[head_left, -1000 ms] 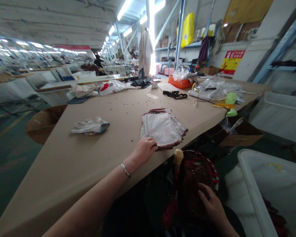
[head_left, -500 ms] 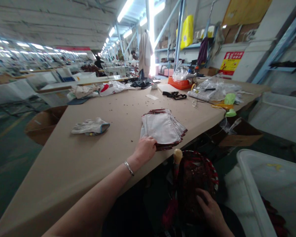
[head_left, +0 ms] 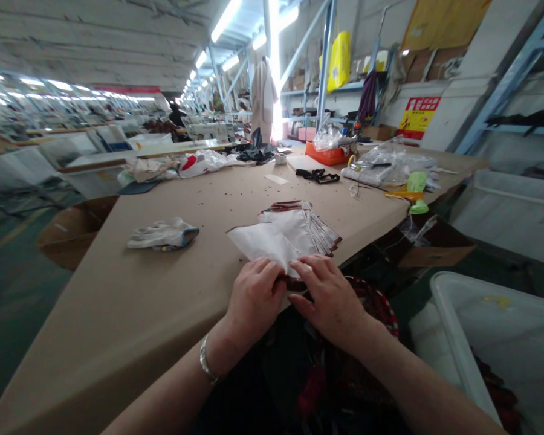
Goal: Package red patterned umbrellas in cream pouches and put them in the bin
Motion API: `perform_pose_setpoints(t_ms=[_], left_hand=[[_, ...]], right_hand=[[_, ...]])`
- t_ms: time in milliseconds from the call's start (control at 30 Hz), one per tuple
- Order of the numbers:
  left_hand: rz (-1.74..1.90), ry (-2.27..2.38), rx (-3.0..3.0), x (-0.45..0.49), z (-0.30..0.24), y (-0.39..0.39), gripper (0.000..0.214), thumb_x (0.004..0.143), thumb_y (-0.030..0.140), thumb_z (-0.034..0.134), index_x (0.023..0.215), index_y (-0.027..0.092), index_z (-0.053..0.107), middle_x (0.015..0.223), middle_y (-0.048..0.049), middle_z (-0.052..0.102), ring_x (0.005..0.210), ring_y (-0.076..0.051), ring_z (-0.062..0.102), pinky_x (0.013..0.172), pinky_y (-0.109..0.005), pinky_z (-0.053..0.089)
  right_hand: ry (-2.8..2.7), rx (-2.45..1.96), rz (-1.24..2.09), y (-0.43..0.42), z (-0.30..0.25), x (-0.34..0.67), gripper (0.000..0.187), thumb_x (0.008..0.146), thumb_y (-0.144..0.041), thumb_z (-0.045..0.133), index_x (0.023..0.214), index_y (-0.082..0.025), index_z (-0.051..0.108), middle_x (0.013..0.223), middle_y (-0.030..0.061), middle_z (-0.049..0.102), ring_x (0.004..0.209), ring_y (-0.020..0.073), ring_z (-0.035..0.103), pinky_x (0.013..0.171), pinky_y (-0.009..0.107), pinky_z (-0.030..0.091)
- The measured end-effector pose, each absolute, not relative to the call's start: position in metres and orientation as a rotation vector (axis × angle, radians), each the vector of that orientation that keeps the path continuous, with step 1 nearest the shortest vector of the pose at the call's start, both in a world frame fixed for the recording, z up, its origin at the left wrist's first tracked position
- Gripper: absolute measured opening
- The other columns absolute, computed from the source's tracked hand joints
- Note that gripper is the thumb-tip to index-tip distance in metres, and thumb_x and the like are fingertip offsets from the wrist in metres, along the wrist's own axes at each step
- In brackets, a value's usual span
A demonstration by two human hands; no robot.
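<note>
Left hand (head_left: 257, 293) curled, looks to be pinching the near edge of the top white piece (head_left: 260, 240). Right hand (head_left: 329, 296) has fingers on the same edge, thumb apart; can't tell if it grips. Piece lies skewed over the fanned stack (head_left: 321, 232), near table (head_left: 176, 290) edge. Likely light, limp, maybe slippery: pinch 2 corners. Glove (head_left: 163, 234) well left.

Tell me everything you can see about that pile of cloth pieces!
The pile of cloth pieces looks like thin, whitish-grey fabric with dark reddish-brown edges. The pieces overlap, fanned out toward the right, lying on the tan table. One piece on top sticks out askew to the left. The left hand and right hand appear to touch its near edge.
</note>
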State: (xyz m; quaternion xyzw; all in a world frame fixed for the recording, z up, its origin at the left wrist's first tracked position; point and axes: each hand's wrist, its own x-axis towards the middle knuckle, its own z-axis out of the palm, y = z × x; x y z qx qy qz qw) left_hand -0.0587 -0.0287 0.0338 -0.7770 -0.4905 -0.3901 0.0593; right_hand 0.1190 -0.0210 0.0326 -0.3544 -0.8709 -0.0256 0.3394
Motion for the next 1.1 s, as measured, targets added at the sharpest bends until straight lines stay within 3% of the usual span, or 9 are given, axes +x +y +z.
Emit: perform_pose_setpoints(t_ms=[333, 467, 600, 700, 800, 967, 1033, 1100], left_hand=[[-1.486, -1.419, -2.370, -0.085, 0.020, -0.087, 0.017, 0.080, 0.002, 0.055, 0.081, 0.019, 0.055, 0.083, -0.0012, 0.063, 0.081, -0.013, 0.062, 0.077, -0.024, 0.051], [-1.541, -1.462, -2.308, -0.090, 0.004, -0.102, 0.017, 0.079, 0.004, 0.057, 0.086, 0.020, 0.059, 0.090, -0.0025, 0.065, 0.090, -0.015, 0.064, 0.082, -0.024, 0.052], [-1.666, -1.896, -2.158, -0.090, -0.031, -0.103, 0.011, 0.074, 0.011, 0.060, 0.078, 0.020, 0.062, 0.076, -0.0005, 0.064, 0.069, -0.014, 0.061, 0.063, -0.023, 0.051], [-2.178, -2.449, -1.895, -0.081, -0.046, -0.104, 0.004, 0.074, 0.022, 0.062, 0.074, 0.020, 0.059, 0.059, 0.0041, 0.058, 0.046, -0.010, 0.050, 0.043, -0.019, 0.042], [-2.850, -2.623, -1.360, -0.065, -0.038, -0.108, 0.021, 0.073, 0.032, 0.071, 0.083, 0.020, 0.058, 0.065, 0.0048, 0.062, 0.046, -0.008, 0.051, 0.041, -0.017, 0.043], [-3.224, -2.652, -1.117, -0.039, -0.018, -0.108, 0.037, 0.060, 0.034, 0.084, 0.081, 0.019, 0.058, 0.071, 0.0022, 0.066, 0.058, -0.013, 0.062, 0.047, -0.020, 0.050], [-3.200, -2.748, -1.195, -0.034, -0.025, -0.105, 0.037, 0.062, 0.041, 0.081, 0.080, 0.018, 0.059, 0.066, 0.0014, 0.065, 0.056, -0.014, 0.062, 0.046, -0.020, 0.048], [-2.992, -2.939, -1.437, -0.030, -0.036, -0.103, 0.036, 0.063, 0.044, 0.079, 0.073, 0.016, 0.060, 0.056, 0.0018, 0.061, 0.048, -0.012, 0.055, 0.042, -0.019, 0.041]], right_hand=[[-2.532, -1.193, 0.016, -0.010, 0.025, 0.090, 0.029, 0.089, -0.012, 0.047, 0.115, -0.015, 0.059, 0.111, 0.0110, 0.065, 0.100, 0.0261, 0.060, 0.088, 0.038, 0.051], [-2.318, -1.163, 0.283, -0.008, 0.021, 0.097, 0.036, 0.080, -0.004, 0.045, 0.110, -0.016, 0.061, 0.108, 0.0096, 0.067, 0.098, 0.0235, 0.064, 0.086, 0.035, 0.052], [-2.031, -0.801, 0.363, -0.023, 0.010, 0.111, 0.051, 0.074, -0.001, 0.041, 0.121, -0.018, 0.053, 0.108, 0.0080, 0.069, 0.101, 0.0186, 0.064, 0.088, 0.030, 0.051], [-2.120, -0.662, 0.296, -0.041, -0.010, 0.120, 0.044, 0.079, -0.005, 0.041, 0.120, -0.017, 0.051, 0.099, 0.0085, 0.069, 0.089, 0.0188, 0.064, 0.079, 0.030, 0.052], [-2.227, -0.871, 0.326, -0.055, -0.042, 0.124, 0.038, 0.079, -0.005, 0.039, 0.111, -0.016, 0.057, 0.089, 0.0084, 0.069, 0.080, 0.0201, 0.063, 0.073, 0.032, 0.051], [-2.101, -1.245, 0.847, -0.067, -0.085, 0.124, 0.029, 0.077, -0.007, 0.041, 0.092, -0.019, 0.062, 0.083, 0.0043, 0.067, 0.076, 0.0177, 0.062, 0.068, 0.027, 0.045], [-1.793, -1.207, 1.140, -0.069, -0.086, 0.125, 0.014, 0.078, -0.016, 0.046, 0.079, -0.019, 0.059, 0.074, 0.0018, 0.062, 0.070, 0.0168, 0.058, 0.065, 0.027, 0.044], [-1.309, -1.146, 1.462, -0.073, -0.081, 0.127, 0.011, 0.079, -0.030, 0.053, 0.076, -0.020, 0.056, 0.067, -0.0001, 0.059, 0.065, 0.0163, 0.056, 0.063, 0.027, 0.044]])
